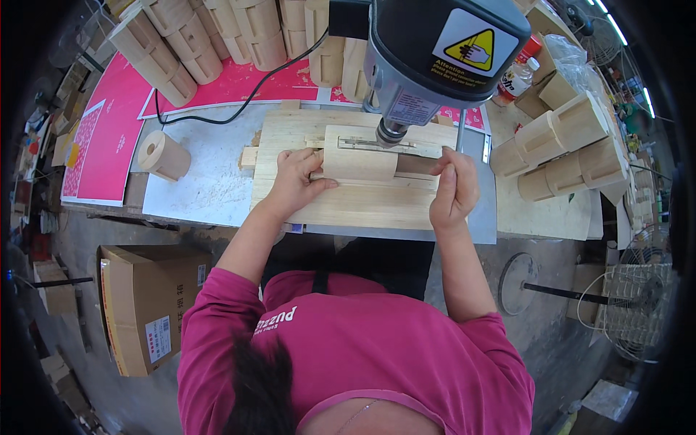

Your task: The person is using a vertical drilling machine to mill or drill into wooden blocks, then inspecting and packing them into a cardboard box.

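A pale wooden piece (355, 161) with a rounded face and a long slot lies crosswise on a wooden jig board (348, 208). Directly over the slot hangs the chuck of a drill press (389, 133). My left hand (296, 181) grips the left end of the wooden piece, thumb along its near edge. At the right, my right hand (455, 187) is closed where the metal feed lever (461, 130) comes down; its fingers partly hide the lever's end. Beside those fingers, a darker inner surface (417, 165) shows in the jig.
Several stacked wooden cylinders (257, 36) stand along the back. More cylinders (569, 138) lie at the right, near a bottle (516, 78). One short cylinder (165, 156) stands at the left. A black cable (246, 105) crosses the table; a cardboard box (148, 304) sits below.
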Tool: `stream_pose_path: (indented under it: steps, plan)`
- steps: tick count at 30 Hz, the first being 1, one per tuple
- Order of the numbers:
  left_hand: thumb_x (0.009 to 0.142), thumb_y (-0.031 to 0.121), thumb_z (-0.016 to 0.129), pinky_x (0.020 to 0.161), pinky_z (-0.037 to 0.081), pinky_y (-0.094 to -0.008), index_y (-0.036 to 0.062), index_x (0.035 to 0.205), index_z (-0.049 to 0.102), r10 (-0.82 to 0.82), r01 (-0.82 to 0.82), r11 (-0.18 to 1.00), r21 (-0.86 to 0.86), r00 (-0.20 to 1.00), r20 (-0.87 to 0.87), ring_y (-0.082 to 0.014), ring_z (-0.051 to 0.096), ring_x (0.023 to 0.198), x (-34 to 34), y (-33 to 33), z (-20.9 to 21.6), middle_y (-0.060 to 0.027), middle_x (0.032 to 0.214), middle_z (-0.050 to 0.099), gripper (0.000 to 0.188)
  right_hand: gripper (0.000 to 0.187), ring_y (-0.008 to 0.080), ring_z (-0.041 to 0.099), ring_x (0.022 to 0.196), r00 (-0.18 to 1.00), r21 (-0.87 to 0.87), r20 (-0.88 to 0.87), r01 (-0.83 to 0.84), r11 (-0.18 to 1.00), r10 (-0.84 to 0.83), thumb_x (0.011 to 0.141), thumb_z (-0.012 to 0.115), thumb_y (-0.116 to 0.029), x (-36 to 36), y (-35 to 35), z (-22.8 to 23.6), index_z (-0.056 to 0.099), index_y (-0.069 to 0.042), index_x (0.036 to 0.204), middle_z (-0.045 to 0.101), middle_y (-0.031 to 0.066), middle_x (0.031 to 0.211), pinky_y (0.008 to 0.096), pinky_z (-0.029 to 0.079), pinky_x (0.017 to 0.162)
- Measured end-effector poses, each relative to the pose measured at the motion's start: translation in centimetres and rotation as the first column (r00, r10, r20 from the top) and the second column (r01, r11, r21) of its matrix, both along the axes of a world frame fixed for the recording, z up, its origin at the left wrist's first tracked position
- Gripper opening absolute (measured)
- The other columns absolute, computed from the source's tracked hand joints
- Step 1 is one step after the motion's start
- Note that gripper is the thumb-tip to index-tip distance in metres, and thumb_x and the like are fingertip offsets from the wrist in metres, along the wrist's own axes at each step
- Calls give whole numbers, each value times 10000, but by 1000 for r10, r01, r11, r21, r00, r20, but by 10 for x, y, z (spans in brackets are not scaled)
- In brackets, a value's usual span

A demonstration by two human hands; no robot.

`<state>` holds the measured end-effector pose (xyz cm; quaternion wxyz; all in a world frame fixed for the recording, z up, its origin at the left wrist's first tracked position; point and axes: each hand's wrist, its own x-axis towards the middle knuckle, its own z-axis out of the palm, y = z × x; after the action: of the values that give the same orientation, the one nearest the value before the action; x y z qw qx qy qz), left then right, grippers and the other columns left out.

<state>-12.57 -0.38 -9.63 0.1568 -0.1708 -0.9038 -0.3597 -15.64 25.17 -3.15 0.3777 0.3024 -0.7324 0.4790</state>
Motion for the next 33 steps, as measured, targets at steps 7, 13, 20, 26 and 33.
stream_pose_path:
  steps: [7,13,20,26,33]
  plan:
    - [622,252,762,812,268,-343,146,1046,614,22,-22,1000,-2,1000,-10,-154,541,779,0,0,-7,14,761,543,461,105,180,512,566,996,130,-85,48,990,-37,813,500,17,3,12,25,602,35,826,526,104,628,276,384,515]
    - [608,291,765,752,271,-351,145,1000,620,69,-73,996,-56,995,-72,-162,533,769,2,14,-5,20,735,538,443,211,124,419,497,985,100,82,144,985,-152,859,542,-137,-43,-1,154,565,16,715,494,64,567,254,350,493]
    - [608,320,760,737,266,-347,148,1009,617,35,-43,997,-69,993,-111,-171,526,758,-10,35,-5,18,713,519,459,335,70,470,612,975,156,106,176,972,-194,885,463,-263,-114,6,157,610,38,888,546,19,647,205,362,551]
    - [619,323,754,741,261,-347,153,1027,617,41,-47,997,-64,996,-84,-166,515,760,-8,34,-6,17,725,520,463,226,93,403,504,964,103,94,241,965,-250,872,532,-131,-49,-8,161,539,18,703,456,51,546,230,336,482]
    - [624,315,752,734,259,-345,150,1054,616,32,-38,997,-73,995,-91,-160,504,775,-8,34,-7,21,743,531,481,121,150,462,474,979,164,91,164,973,-180,824,523,-34,16,8,102,605,40,773,532,88,578,253,345,464]
